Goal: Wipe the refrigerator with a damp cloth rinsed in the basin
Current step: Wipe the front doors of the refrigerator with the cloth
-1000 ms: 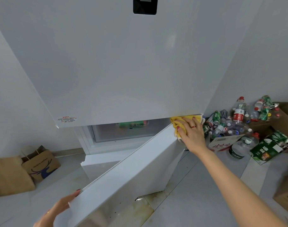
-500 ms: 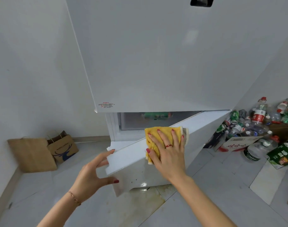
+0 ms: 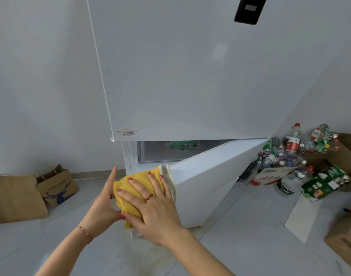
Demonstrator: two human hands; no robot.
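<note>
The white refrigerator [image 3: 190,76] fills the upper middle, its upper door shut. Its lower door [image 3: 206,176] stands ajar, swung out toward me, and a drawer shows behind it. A yellow cloth [image 3: 138,180] with a pale edge lies over the free end of that lower door. My right hand [image 3: 156,208] presses flat on the cloth, fingers spread. My left hand [image 3: 104,204] is at the cloth's left side, thumb under it and fingers upright against the door's end. No basin is in view.
Two brown paper bags [image 3: 31,192] lean against the left wall. A heap of empty bottles and cans [image 3: 294,152] with cardboard boxes [image 3: 346,244] fills the right corner. The grey tile floor [image 3: 250,236] below the door is stained.
My right hand slid the cloth along the top edge of the lower door from the hinge side to its free end. My left hand moved in to meet the cloth.
</note>
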